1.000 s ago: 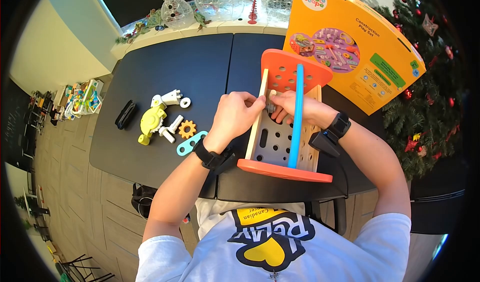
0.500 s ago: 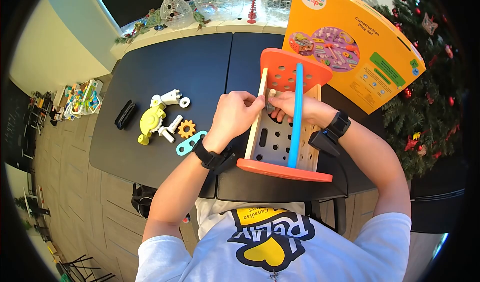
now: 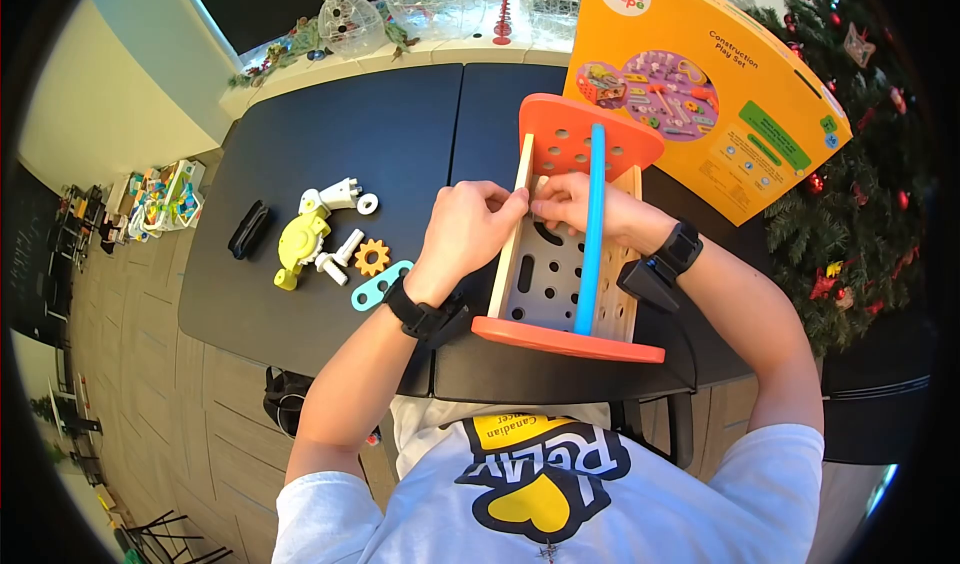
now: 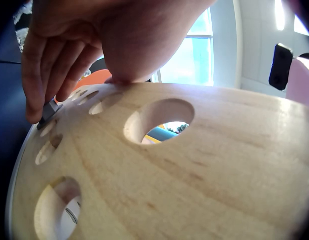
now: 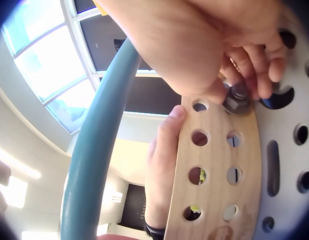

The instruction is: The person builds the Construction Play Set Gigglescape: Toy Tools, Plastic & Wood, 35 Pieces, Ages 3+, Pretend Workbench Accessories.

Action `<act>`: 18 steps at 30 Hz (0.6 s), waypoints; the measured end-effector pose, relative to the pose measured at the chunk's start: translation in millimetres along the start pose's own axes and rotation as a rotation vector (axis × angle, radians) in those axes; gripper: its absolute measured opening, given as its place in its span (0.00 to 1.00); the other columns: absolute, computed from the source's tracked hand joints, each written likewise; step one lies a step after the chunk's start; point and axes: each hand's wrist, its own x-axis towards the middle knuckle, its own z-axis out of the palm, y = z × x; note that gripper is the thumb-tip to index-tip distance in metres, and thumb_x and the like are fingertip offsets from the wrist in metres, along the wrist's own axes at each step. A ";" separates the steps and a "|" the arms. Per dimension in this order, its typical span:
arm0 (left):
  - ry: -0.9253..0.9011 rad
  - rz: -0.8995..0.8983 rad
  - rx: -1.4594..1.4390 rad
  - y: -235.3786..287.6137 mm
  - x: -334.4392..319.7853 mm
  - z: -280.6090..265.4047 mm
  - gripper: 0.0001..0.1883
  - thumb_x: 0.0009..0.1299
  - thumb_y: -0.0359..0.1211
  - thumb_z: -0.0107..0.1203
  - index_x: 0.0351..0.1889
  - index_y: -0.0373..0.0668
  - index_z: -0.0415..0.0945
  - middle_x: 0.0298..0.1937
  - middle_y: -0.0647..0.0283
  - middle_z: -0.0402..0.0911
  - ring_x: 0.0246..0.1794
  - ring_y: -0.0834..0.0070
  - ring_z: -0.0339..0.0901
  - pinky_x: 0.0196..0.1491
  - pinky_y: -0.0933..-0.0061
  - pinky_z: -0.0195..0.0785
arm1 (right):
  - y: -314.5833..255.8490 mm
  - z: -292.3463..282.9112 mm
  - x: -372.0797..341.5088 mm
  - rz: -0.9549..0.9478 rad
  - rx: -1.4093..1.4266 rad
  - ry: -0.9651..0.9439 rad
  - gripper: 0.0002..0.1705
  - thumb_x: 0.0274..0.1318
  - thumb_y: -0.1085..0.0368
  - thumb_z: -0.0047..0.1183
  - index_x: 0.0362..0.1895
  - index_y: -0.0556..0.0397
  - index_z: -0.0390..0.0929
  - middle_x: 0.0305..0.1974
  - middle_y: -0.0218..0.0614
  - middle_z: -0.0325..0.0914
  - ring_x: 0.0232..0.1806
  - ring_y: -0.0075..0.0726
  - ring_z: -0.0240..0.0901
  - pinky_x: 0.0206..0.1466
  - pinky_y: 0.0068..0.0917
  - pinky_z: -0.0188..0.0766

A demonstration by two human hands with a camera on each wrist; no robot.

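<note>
A toy toolbox stands on the table, with orange end panels, perforated wooden sides and a blue handle bar. My left hand reaches over one wooden side. On its outer face, the fingers curl onto a flat grey bolt head, and the thumb lies by the panel's top edge. Inside the box, my right hand pinches at a dark grey hex nut against that same panel. The nut is partly covered by fingers in the right wrist view.
Left on the dark table lie a yellow-green toy piece, white screws, an orange gear, a turquoise strip and a black case. A yellow box stands behind the toolbox, beside a decorated tree.
The right hand's fingers have shifted slightly up and left around the nut and now cover it in the head view. My left hand stays almost still.
</note>
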 end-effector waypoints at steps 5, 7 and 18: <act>-0.008 -0.010 -0.011 1.8 -0.2 -0.7 0.25 0.74 0.48 0.59 0.44 0.30 0.87 0.32 0.46 0.89 0.33 0.59 0.89 0.40 0.66 0.79 | -1.0 1.3 4.7 0.155 0.121 0.031 0.25 0.72 0.51 0.58 0.57 0.61 0.79 0.39 0.39 0.85 0.41 0.26 0.79 0.42 0.26 0.76; -0.006 0.000 -0.010 -0.3 0.4 0.2 0.25 0.74 0.47 0.59 0.44 0.30 0.87 0.32 0.46 0.89 0.33 0.59 0.89 0.40 0.65 0.79 | -4.4 2.6 2.5 0.124 0.111 0.058 0.26 0.70 0.50 0.59 0.57 0.60 0.79 0.39 0.39 0.85 0.41 0.26 0.79 0.42 0.26 0.76; 0.005 0.009 -0.012 0.5 -0.4 0.2 0.24 0.74 0.47 0.59 0.44 0.30 0.87 0.32 0.45 0.88 0.33 0.58 0.89 0.40 0.65 0.79 | -7.1 1.8 -2.5 0.061 -0.038 0.011 0.27 0.73 0.47 0.55 0.55 0.61 0.81 0.40 0.37 0.85 0.38 0.27 0.80 0.42 0.26 0.77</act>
